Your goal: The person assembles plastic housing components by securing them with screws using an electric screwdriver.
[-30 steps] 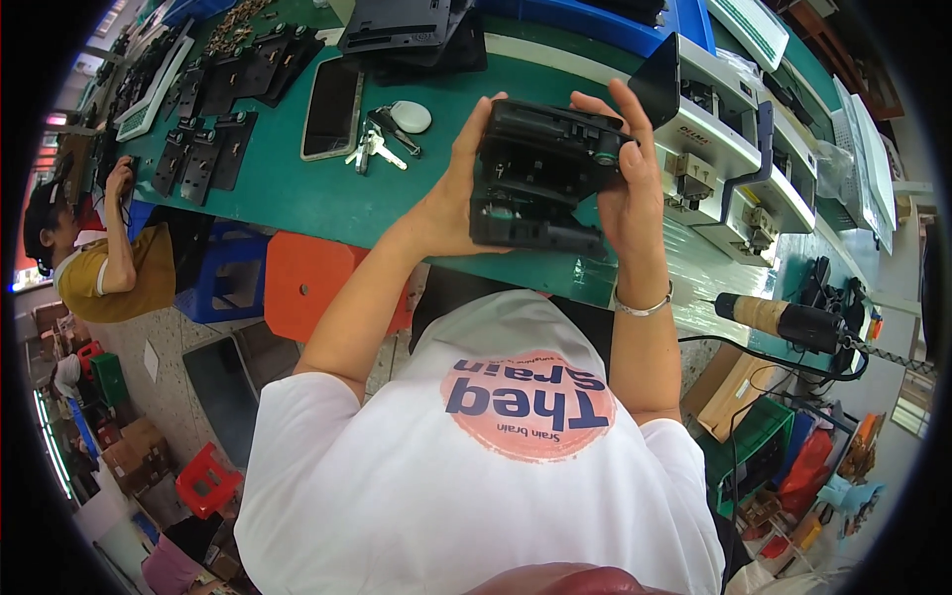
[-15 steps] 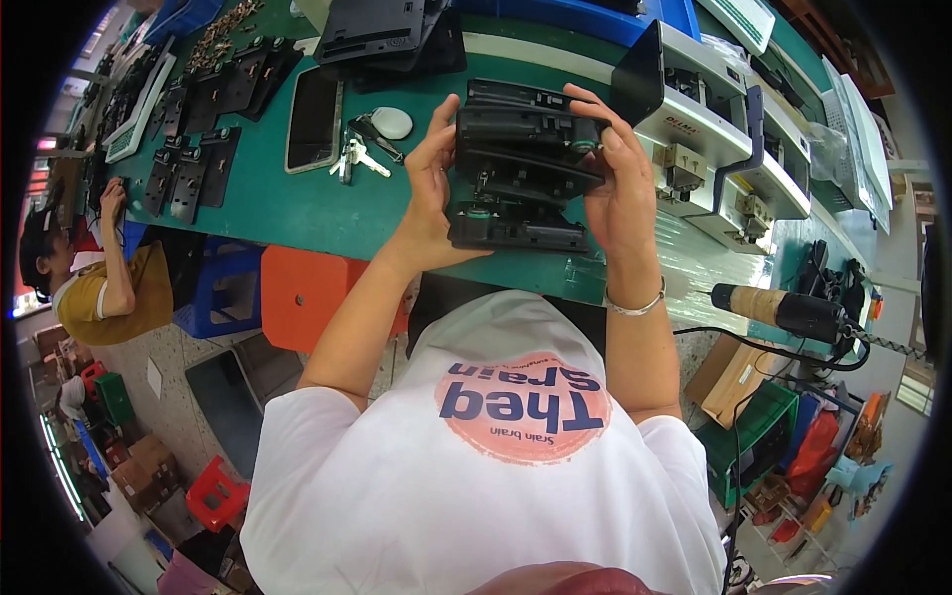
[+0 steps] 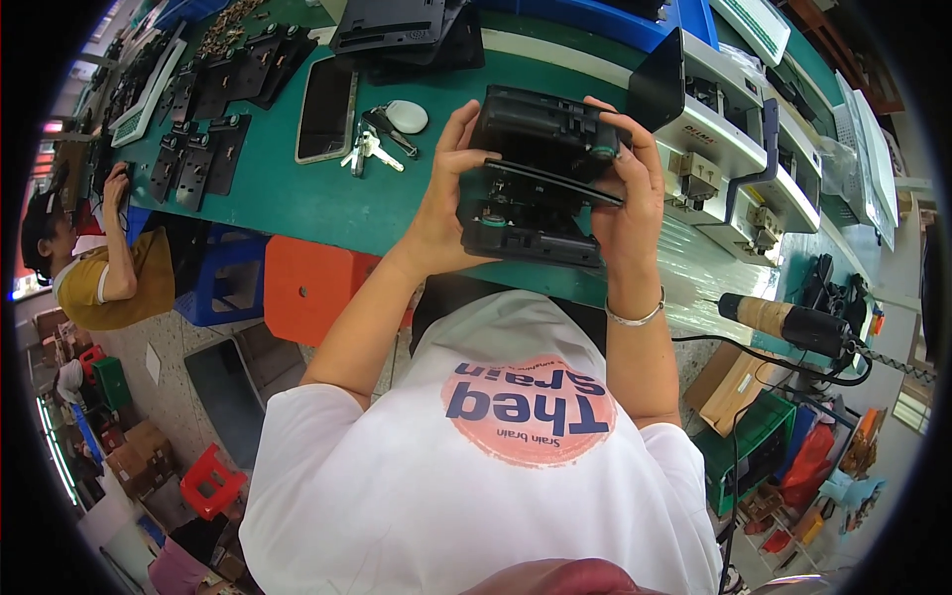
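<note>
The grip of the bare left hand [image 3: 436, 220] and bare right hand [image 3: 632, 203] is clamped on opposite sides of a layered black plastic assembly [image 3: 545, 183], over the green tabletop's [image 3: 273, 193] near edge. Forearms converge; some fingers hide behind it; its dark interior is unclear.

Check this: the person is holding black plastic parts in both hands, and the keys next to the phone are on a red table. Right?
Not quite: the table is green, not red, as the head view shows. The left hand and right hand hold black plastic parts, and the keys are next to the phone.
</note>
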`<state>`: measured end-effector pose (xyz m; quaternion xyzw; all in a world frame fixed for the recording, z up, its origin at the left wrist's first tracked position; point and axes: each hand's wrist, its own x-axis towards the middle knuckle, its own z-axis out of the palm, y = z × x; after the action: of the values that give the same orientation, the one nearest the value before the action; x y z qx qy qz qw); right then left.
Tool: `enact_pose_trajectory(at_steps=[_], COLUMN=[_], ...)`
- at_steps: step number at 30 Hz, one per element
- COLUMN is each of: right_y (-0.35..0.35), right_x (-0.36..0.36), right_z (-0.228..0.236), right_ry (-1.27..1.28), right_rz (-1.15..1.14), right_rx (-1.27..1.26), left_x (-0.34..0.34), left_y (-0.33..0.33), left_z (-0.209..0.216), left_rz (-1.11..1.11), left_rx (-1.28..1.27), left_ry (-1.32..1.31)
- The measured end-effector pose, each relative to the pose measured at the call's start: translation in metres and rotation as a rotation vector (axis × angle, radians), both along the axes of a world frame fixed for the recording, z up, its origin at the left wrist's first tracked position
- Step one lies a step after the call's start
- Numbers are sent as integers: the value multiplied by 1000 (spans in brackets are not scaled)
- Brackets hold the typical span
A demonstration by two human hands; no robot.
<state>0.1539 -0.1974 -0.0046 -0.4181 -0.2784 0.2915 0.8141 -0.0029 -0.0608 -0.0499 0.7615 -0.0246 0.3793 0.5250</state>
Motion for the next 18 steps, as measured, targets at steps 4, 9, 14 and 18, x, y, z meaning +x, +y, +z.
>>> enact_pose_trajectory(at_steps=[4,9,14,18], right_y=[1,-2,-1,-3], right_x=[-1,0,-9,-10], right_z=[-7,-14,-5,-2], right_ry=[-96,-118,-58,27], right_rz=[-101,-87,-14,47], right_rx=[-57,-30,85,-75], left_x=[-6,-15,-13,-8], left_y=[-4,-16,-9,-10], left_z=[2,3,3,-15], left_rz=[81,161,159,69], left_rx=[46,-66,18,-128], left_ry=[32,116,113,26])
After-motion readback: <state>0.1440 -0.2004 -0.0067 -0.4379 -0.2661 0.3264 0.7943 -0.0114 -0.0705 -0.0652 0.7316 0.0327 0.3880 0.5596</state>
